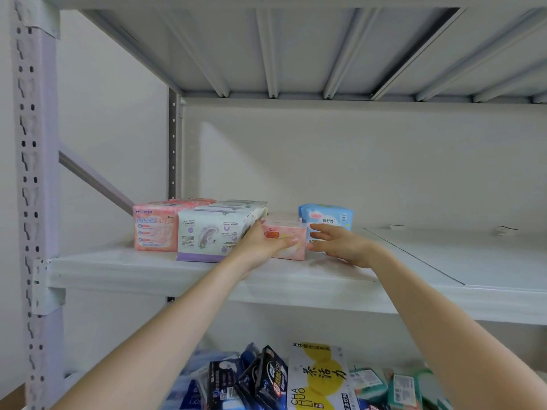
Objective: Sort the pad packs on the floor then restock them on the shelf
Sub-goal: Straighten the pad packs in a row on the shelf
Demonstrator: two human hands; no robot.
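On the white shelf (207,279) a row of pad packs stands near the left post. A salmon-pink pack (152,229) is leftmost, then a white and purple pack (207,235). My left hand (263,244) holds a small light-pink pack (291,232), thumb on its left side and fingers across its front. Behind and to the right stands a blue pack (328,216). My right hand (340,242) hovers open just right of the pink pack, fingers spread in front of the blue pack's lower part.
The shelf stretches bare to the right, with a seam in the board (414,255). A lower shelf holds several dark blue packs (260,377), a white and yellow pack (319,377) and green packs (384,386). A perforated upright post (32,202) stands at left.
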